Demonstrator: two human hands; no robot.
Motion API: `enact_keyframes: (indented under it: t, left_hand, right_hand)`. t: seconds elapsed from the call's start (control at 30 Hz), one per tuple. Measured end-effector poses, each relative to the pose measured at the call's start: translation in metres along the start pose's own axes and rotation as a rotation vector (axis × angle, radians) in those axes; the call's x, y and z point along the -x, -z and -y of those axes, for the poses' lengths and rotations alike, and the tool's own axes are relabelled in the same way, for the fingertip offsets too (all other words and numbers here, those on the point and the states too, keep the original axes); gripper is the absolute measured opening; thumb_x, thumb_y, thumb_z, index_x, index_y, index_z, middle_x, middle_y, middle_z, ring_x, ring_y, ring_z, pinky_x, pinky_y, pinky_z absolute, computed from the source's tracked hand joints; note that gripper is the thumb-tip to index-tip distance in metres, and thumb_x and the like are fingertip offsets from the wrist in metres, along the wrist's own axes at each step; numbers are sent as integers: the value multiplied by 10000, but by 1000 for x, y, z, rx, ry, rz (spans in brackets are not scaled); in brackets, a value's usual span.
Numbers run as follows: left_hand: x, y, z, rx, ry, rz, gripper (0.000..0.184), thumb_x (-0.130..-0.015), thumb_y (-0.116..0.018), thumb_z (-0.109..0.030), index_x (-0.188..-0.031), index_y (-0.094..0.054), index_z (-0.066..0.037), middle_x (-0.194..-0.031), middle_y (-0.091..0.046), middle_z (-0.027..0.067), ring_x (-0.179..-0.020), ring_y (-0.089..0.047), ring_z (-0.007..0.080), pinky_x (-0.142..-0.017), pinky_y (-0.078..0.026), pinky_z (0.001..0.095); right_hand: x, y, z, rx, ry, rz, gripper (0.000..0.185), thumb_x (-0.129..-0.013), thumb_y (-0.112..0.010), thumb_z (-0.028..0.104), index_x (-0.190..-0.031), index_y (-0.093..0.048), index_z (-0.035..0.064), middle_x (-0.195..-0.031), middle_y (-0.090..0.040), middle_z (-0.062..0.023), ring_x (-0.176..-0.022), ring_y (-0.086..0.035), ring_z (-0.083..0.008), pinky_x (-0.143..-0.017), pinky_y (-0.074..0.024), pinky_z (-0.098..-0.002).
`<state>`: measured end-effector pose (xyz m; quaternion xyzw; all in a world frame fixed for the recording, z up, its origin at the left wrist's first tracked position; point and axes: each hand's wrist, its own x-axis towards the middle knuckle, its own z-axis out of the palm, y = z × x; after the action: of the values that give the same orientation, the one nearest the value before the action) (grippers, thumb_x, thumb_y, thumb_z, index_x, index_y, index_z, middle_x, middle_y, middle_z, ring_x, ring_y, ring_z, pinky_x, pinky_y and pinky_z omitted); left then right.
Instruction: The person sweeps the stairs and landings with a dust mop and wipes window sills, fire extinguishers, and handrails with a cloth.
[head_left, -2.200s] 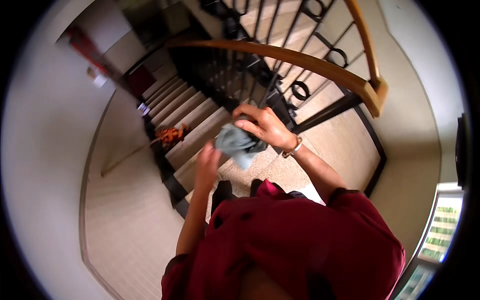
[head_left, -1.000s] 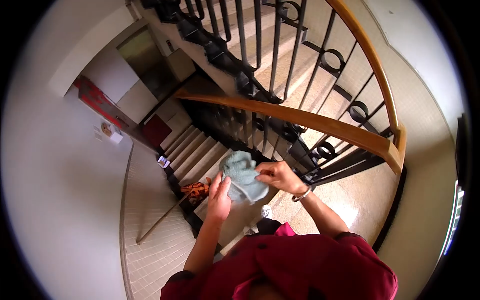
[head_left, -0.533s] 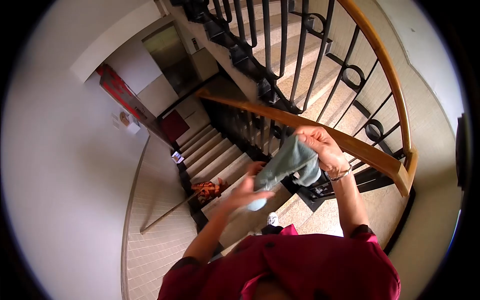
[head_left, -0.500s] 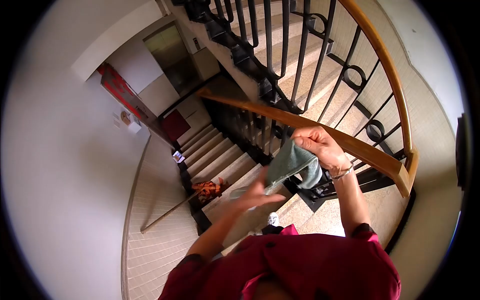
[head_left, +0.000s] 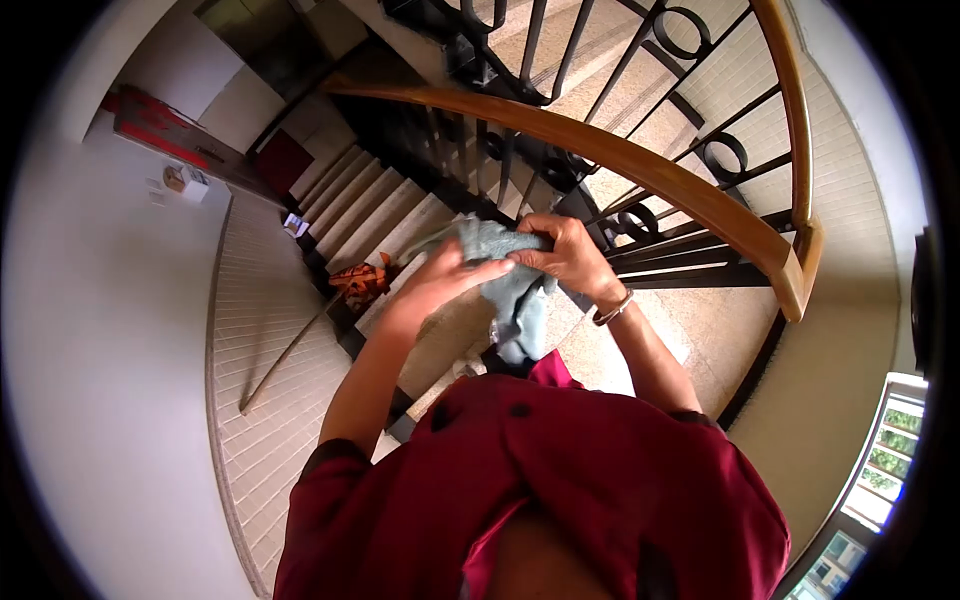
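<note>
A grey-green cloth (head_left: 518, 300) hangs bunched between my two hands, in front of my chest and over the stairs. My right hand (head_left: 568, 258) pinches its upper edge, thumb against the fingers, with a bracelet on the wrist. My left hand (head_left: 450, 278) is at the cloth's left side, its thumb reaching across towards my right fingers and its other fingers closed on the fabric, partly hidden and a little blurred. The lower folds of the cloth dangle free.
Beyond my hands runs a wooden handrail (head_left: 600, 140) on black metal balusters. Stairs (head_left: 365, 205) descend to the left. An orange-and-black bundle (head_left: 362, 282) and a wooden stick (head_left: 285, 362) are against the tiled left wall. A window (head_left: 890, 450) is at lower right.
My left hand has come up to the cloth beside my right hand, and the cloth is now gathered instead of stretched out. The camera view has shifted, bringing a window in at right.
</note>
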<state>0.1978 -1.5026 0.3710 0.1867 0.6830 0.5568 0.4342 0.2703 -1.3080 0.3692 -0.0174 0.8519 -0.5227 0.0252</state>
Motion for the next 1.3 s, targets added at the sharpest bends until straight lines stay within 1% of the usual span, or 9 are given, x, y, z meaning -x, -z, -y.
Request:
enact_keyframes:
  t: [0.07, 0.2, 0.33, 0.4, 0.47, 0.53, 0.7, 0.9, 1.3]
  left_hand:
    - [8, 2, -7, 13, 231, -350, 487, -740, -700, -335, -1065, -537, -12, -994, -586, 97, -947, -540, 174, -865, -411, 316]
    - [-4, 48, 42, 426, -216, -306, 296, -806, -627, -200, -1026, -558, -13, -917, -589, 65, -859, -547, 145, -846, -419, 285]
    - [12, 59, 75, 365, -186, -434, 227, -841, -566, -156, -1017, -564, -12, -895, -595, 61, -806, -557, 133, -793, -444, 270]
    - [19, 61, 100, 346, -119, -457, 211, -848, -557, -149, -1015, -568, -22, -893, -596, 59, -814, -556, 125, -762, -450, 258]
    - [24, 58, 118, 368, -73, -474, 207, -850, -557, -148, -1015, -570, -25, -885, -595, 55, -813, -556, 123, -759, -447, 256]
    - [29, 57, 145, 364, -33, -447, 205, -850, -561, -151, -1015, -573, -30, -883, -598, 51, -814, -556, 119, -755, -445, 252]
    - [11, 69, 214, 309, 26, -374, 203, -857, -567, -146, -1021, -581, -28, -885, -606, 38, -802, -559, 105, -740, -445, 238]
    - [0, 132, 297, 247, 29, -400, 207, -869, -557, -154, -1022, -578, -16, -861, -600, 27, -772, -545, 99, -696, -442, 237]
    - [6, 235, 491, 330, 277, -810, 210, -846, -564, -208, -885, -621, -10, -746, -623, 34, -645, -567, 92, -577, -452, 230]
  right_hand:
    - [3, 0, 0, -249, 12, -70, 191, -745, -712, 150, -764, -580, 13, -687, -501, 12, -596, -408, -60, -534, -353, -226]
    - [7, 41, 19, -557, -4, -272, 98, -755, -694, 119, -786, -621, 61, -733, -608, 10, -657, -521, -56, -604, -428, -210]
    - [-9, 126, 35, -704, -39, -698, 122, -798, -655, 166, -828, -614, 55, -762, -628, -25, -669, -576, -89, -609, -470, -211]
    - [-14, 193, 5, -453, -71, -636, 218, -811, -639, 219, -913, -612, 28, -779, -636, -49, -663, -593, -134, -602, -477, -236]
    - [-20, 246, -47, 681, -180, -913, 377, -799, -641, 262, -1071, -559, 15, -836, -633, -95, -737, -599, -211, -714, -474, -306]
    - [-13, 222, -39, 1391, -203, -854, 521, -782, -640, 277, -1225, -453, 77, -1102, -551, -149, -1007, -511, -325, -858, -413, -426]
    - [-36, 114, -101, 1386, -166, -193, 871, -634, -742, 298, -1351, -287, 105, -1261, -382, -217, -1098, -430, -348, -920, -359, -432]
    - [-152, 74, -143, 1446, -136, -110, 815, -670, -683, 267, -1330, -253, 57, -1046, -479, -245, -844, -552, -404, -741, -453, -486]
    - [-456, -50, -282, 1416, -372, 132, 819, -754, -647, 340, -1359, -183, 40, -1191, -411, -297, -1016, -491, -477, -850, -407, -530]
